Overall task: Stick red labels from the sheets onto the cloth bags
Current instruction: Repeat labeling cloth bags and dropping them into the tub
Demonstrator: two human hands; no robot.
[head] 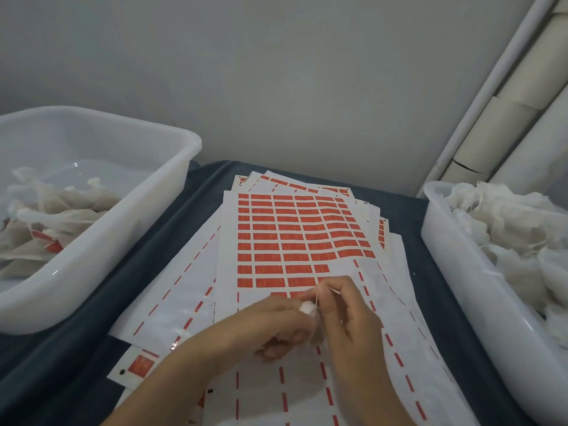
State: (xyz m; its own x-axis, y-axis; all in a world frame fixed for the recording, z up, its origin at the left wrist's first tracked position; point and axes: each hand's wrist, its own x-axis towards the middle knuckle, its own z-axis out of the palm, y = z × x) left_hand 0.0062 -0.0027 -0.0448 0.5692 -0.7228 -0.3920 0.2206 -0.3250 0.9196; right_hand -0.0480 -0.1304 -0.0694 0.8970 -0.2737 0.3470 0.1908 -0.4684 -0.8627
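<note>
Two hands busy over the label sheets, mid-cycle as I read it: a small cloth bag (307,309) is pinched in the left hand (276,321), fingers curled round it, only a white corner showing between both hands. Right hand (344,305) has thumb and forefinger closed on something thin and pale, looks like the bag's drawstring or a peeled strip, can't tell which; no red label visible in either grip. My guess is the step in hand is readying the bag right at the edge of the remaining red labels (295,241), so next move calls for lifting one label off the nearest partial row, just ahead of the fingertips, and pressing it flat on the cloth without creasing. Top label sheet (227,272) lies directly under and ahead of both hands; the rows nearest the hands are already stripped, only red dashes left on the backing. More sheets are fanned underneath, spreading out to the left of the left hand and beyond the right one. White bin (455,259) well off to the right of the right hand is heaped with plain cloth bags, likely the supply. White tub (129,241) well off to the left of the left hand holds bags with red labels showing on a couple, likely the done pile. All sits on a dark cloth-covered table (159,229)
</note>
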